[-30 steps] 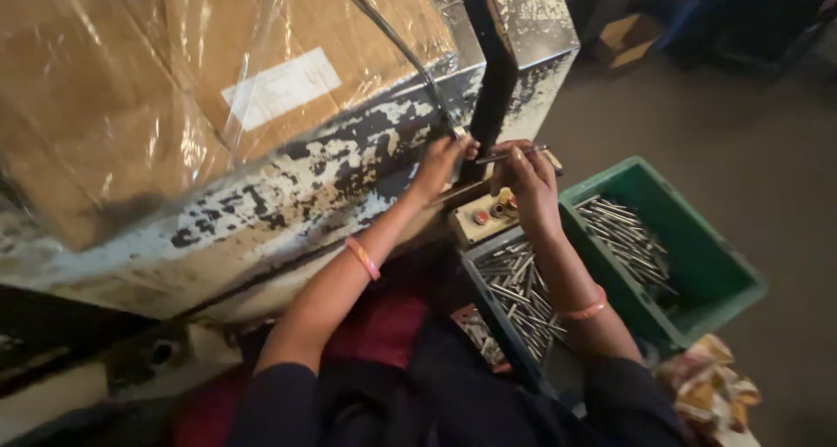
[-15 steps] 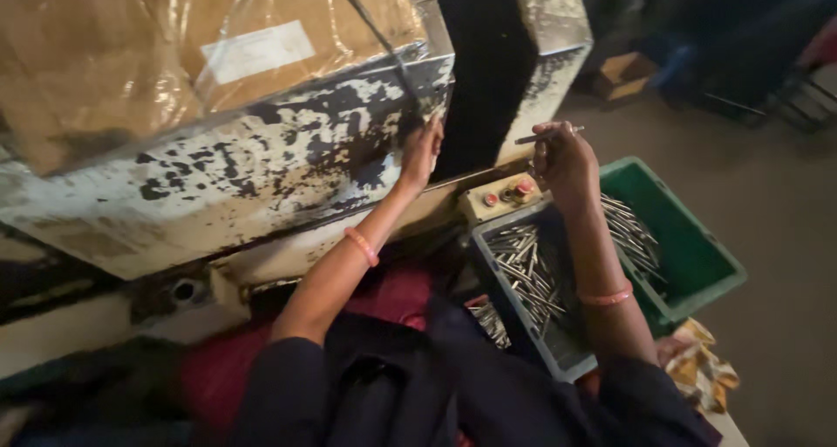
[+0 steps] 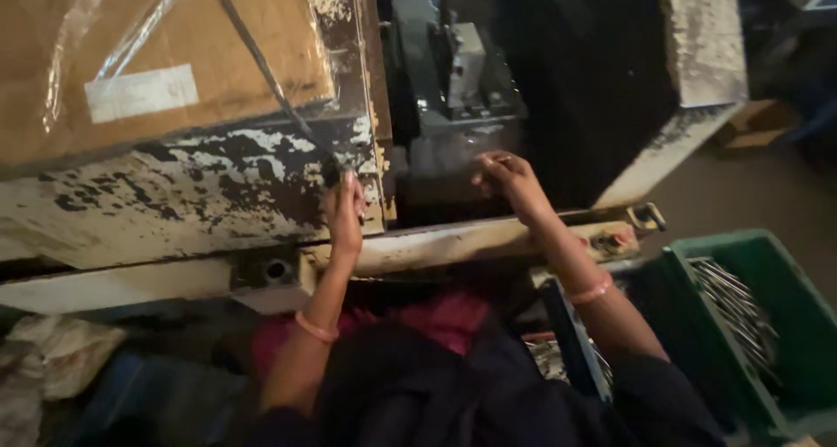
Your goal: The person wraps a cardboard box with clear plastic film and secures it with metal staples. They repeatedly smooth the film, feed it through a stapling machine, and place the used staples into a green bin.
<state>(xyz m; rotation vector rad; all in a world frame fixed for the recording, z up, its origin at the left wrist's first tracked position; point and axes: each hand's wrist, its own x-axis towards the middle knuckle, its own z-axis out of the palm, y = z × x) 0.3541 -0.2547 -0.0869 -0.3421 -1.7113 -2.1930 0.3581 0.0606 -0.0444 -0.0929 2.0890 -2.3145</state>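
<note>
My left hand (image 3: 346,210) lies flat against the chipped white-painted front of a big press machine (image 3: 200,194), holding nothing. My right hand (image 3: 507,178) reaches into the dark opening of the machine, below a grey metal die block (image 3: 466,63). Its fingers are pinched together on a thin metal rod that hardly shows in the dark. Both wrists wear a pink bangle.
A green crate (image 3: 798,351) with several thin metal rods (image 3: 732,299) stands at the right, with a dark blue tray (image 3: 565,342) beside it. A small button box (image 3: 615,238) sits on the machine's ledge. Plastic-wrapped cardboard (image 3: 157,54) covers the machine top. A crumpled cloth (image 3: 61,351) lies at the left.
My right hand has carried the rod from over the trays up into the machine opening. My left hand has stayed on the machine front. My view has swung left and closer.
</note>
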